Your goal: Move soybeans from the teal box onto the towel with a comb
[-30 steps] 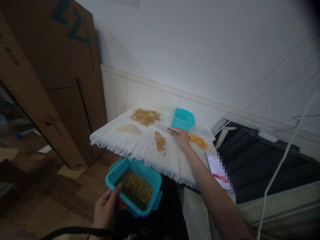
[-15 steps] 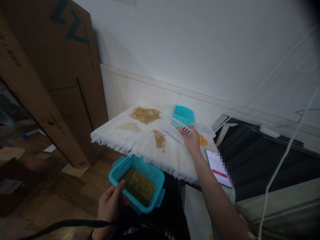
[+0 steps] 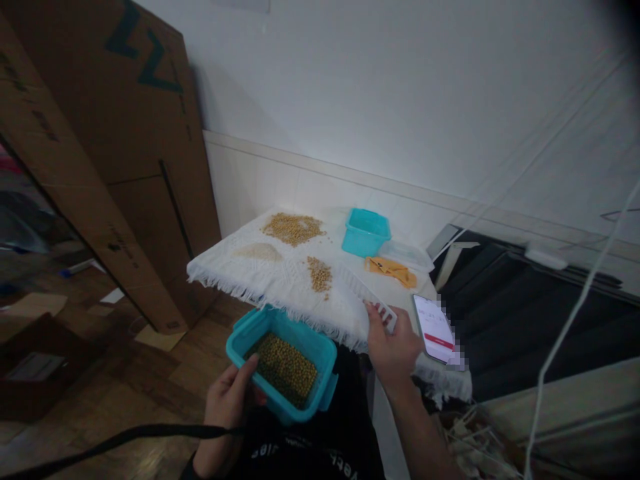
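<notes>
My left hand (image 3: pixel 230 397) grips the near-left rim of a turquoise plastic tub (image 3: pixel 327 373), thumb over the edge. Inside the tub lie yellow soybeans mixed with smaller dark green beans (image 3: pixel 277 363). My right hand (image 3: pixel 395 343) is closed on a white slotted plastic piece (image 3: pixel 386 313), low over the right front part of the cloth; its exact kind is unclear. Left of this piece is a small heap of soybeans (image 3: pixel 319 275). Farther back spreads a bigger soybean pile (image 3: pixel 293 229), and a pale grain heap (image 3: pixel 257 252) sits at the left.
A white fringed cloth (image 3: pixel 280 277) covers the table. At its back stands a second turquoise tub (image 3: pixel 367 233), with an orange cloth (image 3: pixel 393 270) and clear lid (image 3: pixel 407 255) beside it. A phone (image 3: pixel 434 327) lies right. A tall cardboard box (image 3: pixel 145 153) stands left.
My right hand has drawn the white slotted piece back toward me, uncovering the orange cloth. My left hand still holds the tub, which appears slightly farther right in view.
</notes>
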`<state>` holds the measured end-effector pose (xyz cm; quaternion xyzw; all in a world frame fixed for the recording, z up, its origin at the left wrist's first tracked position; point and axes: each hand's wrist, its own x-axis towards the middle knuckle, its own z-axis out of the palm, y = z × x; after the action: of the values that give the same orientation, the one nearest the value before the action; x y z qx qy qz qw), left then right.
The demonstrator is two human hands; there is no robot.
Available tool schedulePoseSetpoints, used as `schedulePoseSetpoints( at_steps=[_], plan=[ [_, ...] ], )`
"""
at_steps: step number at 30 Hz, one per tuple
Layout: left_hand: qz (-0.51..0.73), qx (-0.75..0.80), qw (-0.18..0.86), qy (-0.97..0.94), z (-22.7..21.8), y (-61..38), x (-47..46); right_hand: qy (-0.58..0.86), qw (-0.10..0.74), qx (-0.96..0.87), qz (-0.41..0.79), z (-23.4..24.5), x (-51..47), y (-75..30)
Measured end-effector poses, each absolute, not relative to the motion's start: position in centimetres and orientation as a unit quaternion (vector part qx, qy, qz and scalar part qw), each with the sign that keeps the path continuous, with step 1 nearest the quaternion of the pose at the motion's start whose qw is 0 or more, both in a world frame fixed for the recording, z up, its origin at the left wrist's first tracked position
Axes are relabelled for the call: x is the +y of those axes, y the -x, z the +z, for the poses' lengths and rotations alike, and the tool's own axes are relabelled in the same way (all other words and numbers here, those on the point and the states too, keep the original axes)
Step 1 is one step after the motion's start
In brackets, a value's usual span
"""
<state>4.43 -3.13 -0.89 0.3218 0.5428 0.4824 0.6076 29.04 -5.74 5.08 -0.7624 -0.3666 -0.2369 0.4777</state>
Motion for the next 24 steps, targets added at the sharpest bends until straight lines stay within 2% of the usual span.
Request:
schedulePoseSetpoints(
  at_steps=[9,18,24],
  plan=[
    [0.480,0.544,0.596,-0.344,-1.5,-4.0,-3.0,0.702,0.472,-0.449,-0.288,3.9,-2.8,-26.7],
    [0.475,0.543,0.603,-0.340,-1.1,-3.9,-2.9,0.736,0.477,-0.393,-0.277,4.9,-4.2,-27.9],
    [0.485,0.539,0.607,-0.325,-1.6,-4.1,-2.8,0.705,0.486,-0.435,-0.277,4.4,-3.5,-26.7]
  ],
)
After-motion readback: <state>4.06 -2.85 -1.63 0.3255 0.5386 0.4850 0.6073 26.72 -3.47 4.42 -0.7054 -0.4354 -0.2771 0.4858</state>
